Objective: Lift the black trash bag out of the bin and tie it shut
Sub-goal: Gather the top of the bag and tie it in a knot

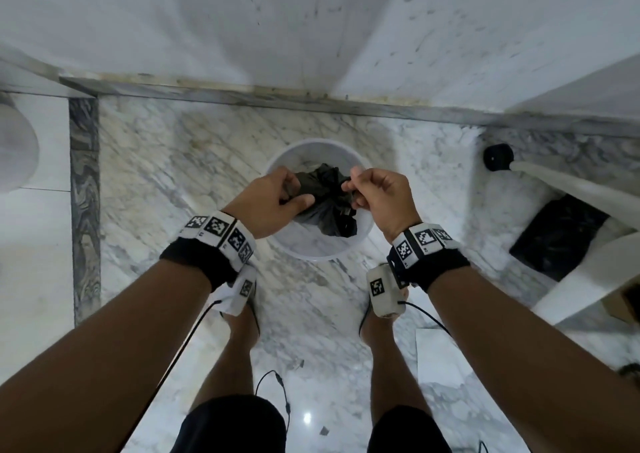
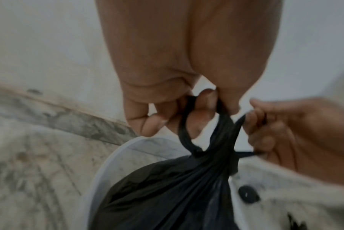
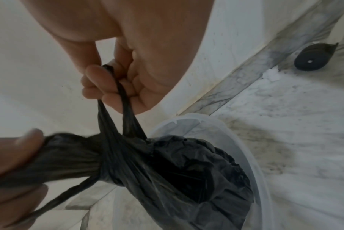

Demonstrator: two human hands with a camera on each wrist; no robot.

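Bag (image 1: pixel 323 206), black and gathered at the neck, hangs over the white bin (image 1: pixel 273 165) as the left hand (image 1: pixel 277 199) and right hand (image 1: pixel 379 193) each pinch a twisted handle with curled fingers, the handles crossed but seemingly not yet knotted tight.

The white bin (image 1: pixel 320 244) stands on the marble floor (image 1: pixel 156 161), near the wall's grey skirting. Directly above its opening, the black trash bag (image 1: pixel 325 210) hangs gathered between two hands. The left hand (image 1: pixel 273 199), over the bin's left rim, grips one twisted end of the bag with curled fingers; the right hand (image 1: pixel 379 193), over the right rim, pinches the other end. To the bin's right sits a small black wheel (image 1: pixel 498 156), and further right a black sheet (image 1: pixel 557 239) under white furniture.
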